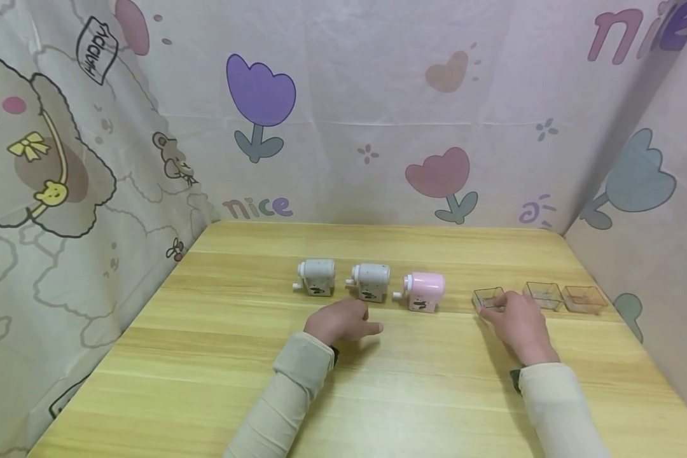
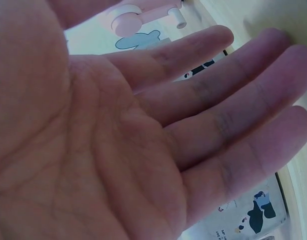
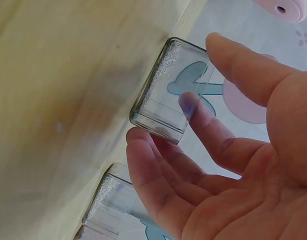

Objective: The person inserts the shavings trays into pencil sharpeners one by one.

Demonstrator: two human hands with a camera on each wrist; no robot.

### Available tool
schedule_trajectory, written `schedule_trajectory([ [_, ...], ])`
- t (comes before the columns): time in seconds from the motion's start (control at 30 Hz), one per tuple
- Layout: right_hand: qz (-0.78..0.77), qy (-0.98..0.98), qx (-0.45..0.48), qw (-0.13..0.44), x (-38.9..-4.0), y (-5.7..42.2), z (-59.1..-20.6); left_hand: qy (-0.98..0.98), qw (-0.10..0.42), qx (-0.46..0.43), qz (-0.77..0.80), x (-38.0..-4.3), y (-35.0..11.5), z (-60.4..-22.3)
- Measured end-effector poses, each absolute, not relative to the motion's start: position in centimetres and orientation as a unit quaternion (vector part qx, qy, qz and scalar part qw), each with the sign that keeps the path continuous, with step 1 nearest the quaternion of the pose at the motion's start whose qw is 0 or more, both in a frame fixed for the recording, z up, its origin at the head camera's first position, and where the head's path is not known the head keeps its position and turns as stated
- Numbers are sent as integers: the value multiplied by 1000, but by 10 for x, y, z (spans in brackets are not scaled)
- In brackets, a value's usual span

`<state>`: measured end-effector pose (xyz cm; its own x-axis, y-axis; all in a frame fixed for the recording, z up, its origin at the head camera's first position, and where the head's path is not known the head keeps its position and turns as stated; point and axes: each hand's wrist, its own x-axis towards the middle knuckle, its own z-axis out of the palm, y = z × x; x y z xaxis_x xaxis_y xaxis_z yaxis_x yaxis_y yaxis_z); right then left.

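My right hand [image 1: 518,321] holds a small clear plastic box [image 1: 483,298], the leftmost of three on the table. In the right wrist view the thumb touches one side of this box [image 3: 163,92] and fingertips the opposite side, the index finger lying against its clear wall. The left hand [image 1: 340,321] is close to the table, in front of the middle grey crank pencil sharpener [image 1: 372,281]. Its fingers look extended in the left wrist view, with nothing held in the palm [image 2: 118,150]. A second grey sharpener [image 1: 319,278] stands left, a pink sharpener [image 1: 427,290] right.
Right of the held box are another clear box [image 1: 542,296] and an orange-tinted box [image 1: 585,299], near the right edge of the wooden table [image 1: 412,388]. Printed curtains [image 1: 343,95] hang behind the table and along both sides.
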<state>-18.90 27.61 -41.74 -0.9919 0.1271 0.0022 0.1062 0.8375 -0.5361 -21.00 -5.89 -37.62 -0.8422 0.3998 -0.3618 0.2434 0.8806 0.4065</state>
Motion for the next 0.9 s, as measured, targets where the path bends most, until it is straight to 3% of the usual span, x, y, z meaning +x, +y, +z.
schedule_trajectory([
  [0.47,254,-967,-22,-11,-190,275,-421,944,227,167,173,-210,-58,-378],
  [0.9,275,-961,-27,-5,-186,276,-419,943,230,162,177,-209,-58,-376],
])
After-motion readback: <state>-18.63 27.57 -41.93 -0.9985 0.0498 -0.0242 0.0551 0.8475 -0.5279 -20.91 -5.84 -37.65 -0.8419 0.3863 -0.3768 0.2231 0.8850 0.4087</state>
